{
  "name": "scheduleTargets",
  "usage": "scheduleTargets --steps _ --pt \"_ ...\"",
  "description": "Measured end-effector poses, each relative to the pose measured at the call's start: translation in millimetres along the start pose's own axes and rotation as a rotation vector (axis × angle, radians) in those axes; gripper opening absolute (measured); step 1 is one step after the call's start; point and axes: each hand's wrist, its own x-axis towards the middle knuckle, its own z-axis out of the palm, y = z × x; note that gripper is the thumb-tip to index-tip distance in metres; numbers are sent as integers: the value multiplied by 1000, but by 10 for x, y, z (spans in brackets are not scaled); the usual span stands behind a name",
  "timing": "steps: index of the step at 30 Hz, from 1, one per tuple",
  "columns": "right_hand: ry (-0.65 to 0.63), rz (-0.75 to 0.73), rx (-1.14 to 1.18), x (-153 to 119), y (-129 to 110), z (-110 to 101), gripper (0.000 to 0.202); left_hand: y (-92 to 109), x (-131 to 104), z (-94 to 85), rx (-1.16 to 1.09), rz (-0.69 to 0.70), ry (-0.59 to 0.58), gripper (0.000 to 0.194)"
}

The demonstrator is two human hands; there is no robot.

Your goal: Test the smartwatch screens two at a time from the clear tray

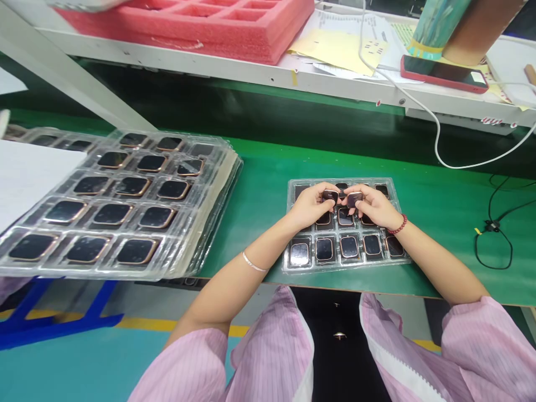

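Note:
Above a clear plastic tray [337,268], my left hand [312,204] pinches a dark, rounded-square smartwatch case [330,195] between thumb and fingers. A second smartwatch case [354,199] is gripped the same way by my right hand [376,205], which has a red beaded bracelet above the wrist. The two cases are close together but apart. Rows of similar black-screened cases with gold-coloured rims, such as one watch case [349,246], sit in the tray's pockets below. My fingers hide part of the upper rows.
A tall stack of clear trays [213,206] filled with watch cases stands at left, with white paper [37,173] over its side. A shelf [335,84] overhead carries red foam [251,39], papers and a phone [444,73]. A white cable [438,134] hangs down; a black cable [494,226] lies right.

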Motion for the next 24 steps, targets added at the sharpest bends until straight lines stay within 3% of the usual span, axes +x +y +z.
scheduleTargets --steps 6,12,20,24 --pt "0 -28 3 -12 13 -2 51 19 -2 -12 21 52 10 37" --pt "98 -76 112 -6 39 16 74 -29 11 -39 -121 14 0 59" --pt "234 -34 138 -26 19 74 76 9 12 -32 -240 -15 -52 63" --pt "138 99 298 1 -36 -5 64 72 5 -57 -348 -58 -90 65"
